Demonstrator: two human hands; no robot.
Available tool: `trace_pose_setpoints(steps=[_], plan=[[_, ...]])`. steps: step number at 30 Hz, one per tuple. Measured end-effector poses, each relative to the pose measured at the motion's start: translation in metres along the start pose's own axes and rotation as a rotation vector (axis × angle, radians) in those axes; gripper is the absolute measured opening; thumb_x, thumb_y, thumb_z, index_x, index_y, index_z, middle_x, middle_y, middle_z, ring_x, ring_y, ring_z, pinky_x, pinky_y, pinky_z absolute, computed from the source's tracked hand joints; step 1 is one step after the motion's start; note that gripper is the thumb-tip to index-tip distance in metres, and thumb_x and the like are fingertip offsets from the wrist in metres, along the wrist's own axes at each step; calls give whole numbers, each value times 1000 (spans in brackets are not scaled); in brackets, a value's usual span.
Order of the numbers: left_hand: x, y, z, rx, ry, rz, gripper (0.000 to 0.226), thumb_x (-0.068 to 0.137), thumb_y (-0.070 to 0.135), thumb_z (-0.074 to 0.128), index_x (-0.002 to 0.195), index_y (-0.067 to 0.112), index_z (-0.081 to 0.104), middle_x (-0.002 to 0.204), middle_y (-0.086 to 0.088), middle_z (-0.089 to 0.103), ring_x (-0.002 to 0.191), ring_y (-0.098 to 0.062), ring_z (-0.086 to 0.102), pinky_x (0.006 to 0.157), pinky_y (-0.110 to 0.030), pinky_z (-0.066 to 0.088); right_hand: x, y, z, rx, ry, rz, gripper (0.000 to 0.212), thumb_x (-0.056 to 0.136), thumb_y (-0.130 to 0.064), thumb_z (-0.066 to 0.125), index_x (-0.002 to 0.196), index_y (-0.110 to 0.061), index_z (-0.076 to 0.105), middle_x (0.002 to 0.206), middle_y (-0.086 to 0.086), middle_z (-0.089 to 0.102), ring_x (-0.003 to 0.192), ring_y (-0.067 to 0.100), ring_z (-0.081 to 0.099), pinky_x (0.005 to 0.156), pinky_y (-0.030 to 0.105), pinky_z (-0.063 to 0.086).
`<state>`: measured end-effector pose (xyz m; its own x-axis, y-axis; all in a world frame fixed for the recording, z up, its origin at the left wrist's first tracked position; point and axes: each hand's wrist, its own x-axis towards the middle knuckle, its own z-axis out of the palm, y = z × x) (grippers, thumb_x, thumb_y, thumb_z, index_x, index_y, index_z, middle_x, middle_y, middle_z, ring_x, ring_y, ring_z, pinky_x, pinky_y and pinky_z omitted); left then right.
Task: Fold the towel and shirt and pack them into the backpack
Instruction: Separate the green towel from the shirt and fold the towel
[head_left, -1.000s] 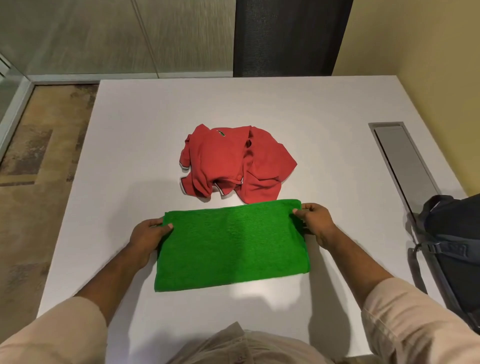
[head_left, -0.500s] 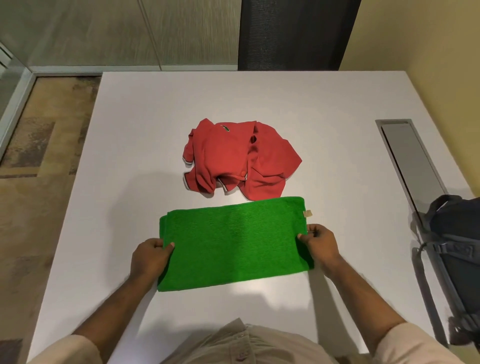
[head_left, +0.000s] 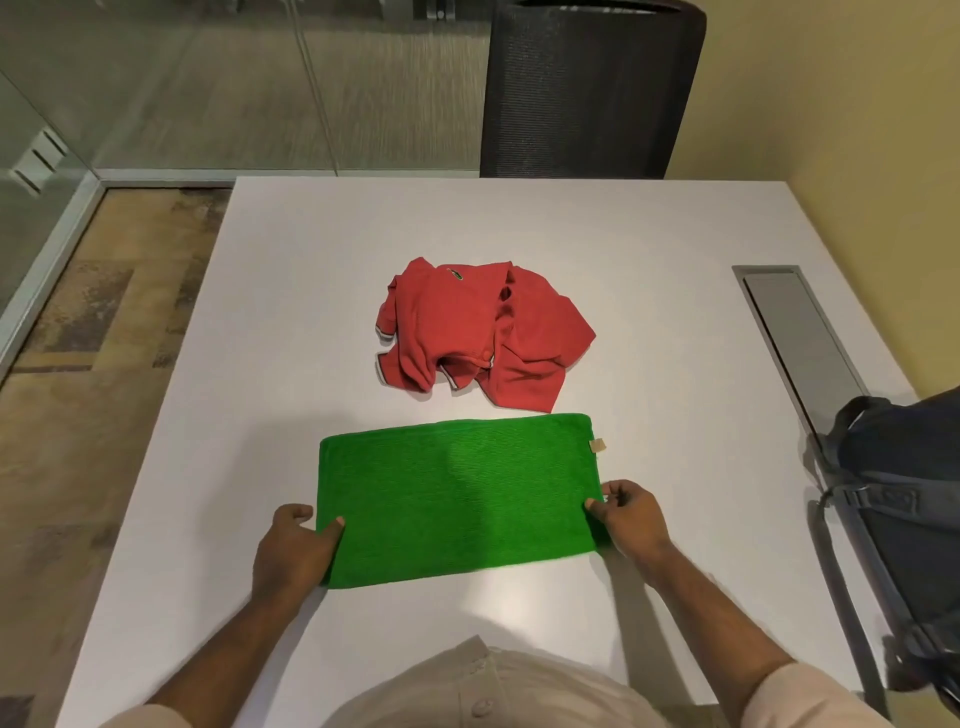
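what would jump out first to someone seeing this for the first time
The bright green towel lies flat on the near part of the white table, with the left hand and right hand gripping its two short ends. Just beyond it sits a crumpled red shirt, not yet folded. A dark backpack rests at the table's right edge.

A green towel (head_left: 457, 496), folded into a band, lies flat on the white worktop (head_left: 291, 322). The left hand (head_left: 296, 548) pinches its left edge and the right hand (head_left: 631, 514) its right edge. A crumpled red shirt (head_left: 480, 332) lies just beyond. A dark backpack (head_left: 904, 499) sits at the worktop's right edge.
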<state>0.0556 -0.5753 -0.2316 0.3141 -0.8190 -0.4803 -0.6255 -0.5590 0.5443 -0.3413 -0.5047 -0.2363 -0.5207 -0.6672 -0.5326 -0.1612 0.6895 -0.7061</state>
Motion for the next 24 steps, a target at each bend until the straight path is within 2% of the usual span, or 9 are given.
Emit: trace_pose_setpoints(steps=[5, 9, 11, 14, 17, 19, 24], plan=[[-18, -18, 0, 59, -29, 67, 52, 86, 34, 73, 127, 10, 50, 98, -14, 71, 98, -35, 66, 79, -39, 49, -15, 13, -4, -99, -17, -6, 14, 80, -10, 76, 83, -8, 63, 76, 9, 68, 70, 24, 63, 72, 40, 53], [-30, -34, 0, 88, -2, 111, 45, 88, 34, 71, 123, 11, 54, 104, -14, 72, 100, -35, 66, 77, -37, 48, -27, 26, -7, -149, -24, -27, 14, 79, -2, 75, 80, -11, 64, 63, 3, 59, 60, 20, 53, 63, 34, 45], [-38, -42, 0, 96, 10, 141, 39, 89, 32, 70, 120, 11, 56, 92, -9, 72, 92, -33, 66, 75, -38, 50, -33, 31, -9, -149, -13, -28, 16, 78, 0, 74, 80, -13, 65, 61, 0, 57, 57, 17, 50, 60, 32, 42], [-48, -53, 0, 121, 33, 185, 30, 91, 27, 68, 115, 11, 58, 72, 1, 66, 72, -23, 61, 60, -33, 44, -42, 39, -11, -131, 1, -21, 18, 78, 1, 74, 82, -14, 65, 63, 3, 61, 58, 19, 53, 60, 33, 43], [-51, -63, 2, 181, 43, 200, 15, 95, 32, 62, 101, 21, 55, 74, -1, 68, 66, -22, 58, 59, -34, 46, -49, 46, -12, -146, 4, -13, 17, 78, 0, 74, 81, -13, 64, 64, 5, 63, 59, 22, 55, 60, 35, 45], [-50, -67, 3, 243, 53, 229, 13, 97, 36, 55, 92, 26, 48, 67, 1, 65, 59, -21, 58, 55, -33, 47, -53, 50, -12, -156, 3, -7, 18, 78, 0, 74, 80, -14, 63, 68, 6, 66, 63, 25, 58, 63, 37, 48], [-43, -67, 3, 356, 55, 282, 16, 101, 38, 44, 91, 26, 44, 63, 2, 58, 57, -20, 56, 53, -30, 42, -66, 57, -10, -218, 9, -23, 23, 82, 0, 71, 77, -15, 54, 68, -3, 56, 60, 16, 49, 55, 30, 37]])
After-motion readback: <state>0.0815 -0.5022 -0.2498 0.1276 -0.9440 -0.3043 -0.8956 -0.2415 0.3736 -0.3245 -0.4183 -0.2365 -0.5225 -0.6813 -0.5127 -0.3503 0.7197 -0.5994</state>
